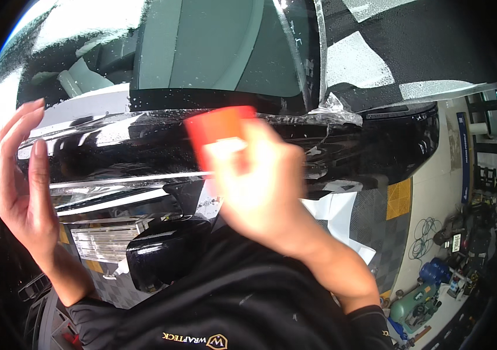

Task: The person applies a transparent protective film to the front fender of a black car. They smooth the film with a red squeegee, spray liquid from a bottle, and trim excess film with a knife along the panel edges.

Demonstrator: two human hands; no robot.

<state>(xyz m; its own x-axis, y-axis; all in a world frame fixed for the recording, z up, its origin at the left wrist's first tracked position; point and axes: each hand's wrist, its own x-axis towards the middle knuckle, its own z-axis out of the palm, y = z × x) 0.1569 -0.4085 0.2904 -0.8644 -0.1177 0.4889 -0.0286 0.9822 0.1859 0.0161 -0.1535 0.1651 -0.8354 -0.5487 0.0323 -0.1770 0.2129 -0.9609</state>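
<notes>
I see the right hand (260, 178) gripping a red squeegee (204, 131), the left hand's (23, 189) fingers apart and seemingly empty; behind both lies the glossy black car panel (155, 146). Uneven pressure or a tilted edge could, I judge, crease the crumpled clear film (337, 111).

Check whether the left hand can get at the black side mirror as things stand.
Probably yes: the left hand looks empty, and nothing visible blocks its way to the black side mirror; the right hand, gripping the red squeegee, is off to the mirror's right.
</notes>
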